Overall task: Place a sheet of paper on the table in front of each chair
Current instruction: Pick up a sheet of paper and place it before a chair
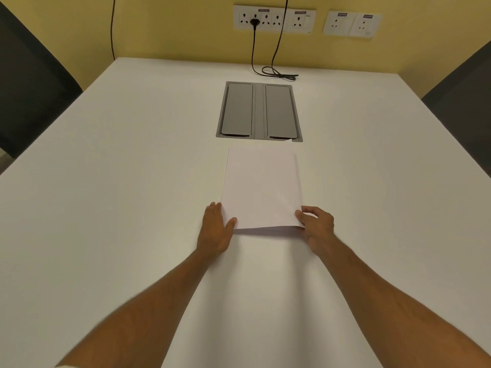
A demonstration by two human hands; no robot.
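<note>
A thin stack of white paper (261, 187) lies in the middle of the white table (106, 181). My left hand (216, 229) rests flat beside its near left corner, thumb on the top sheet. My right hand (317, 225) pinches the near right corner, where the top sheet is lifted slightly off the ones below. A dark chair (29, 88) stands at the table's left side and another dark chair (465, 107) at its right side.
A grey cable box (259, 111) with two lids is set into the table just beyond the paper. A black cable (276, 71) lies coiled at the far edge, plugged into wall sockets (273, 18) on the yellow wall.
</note>
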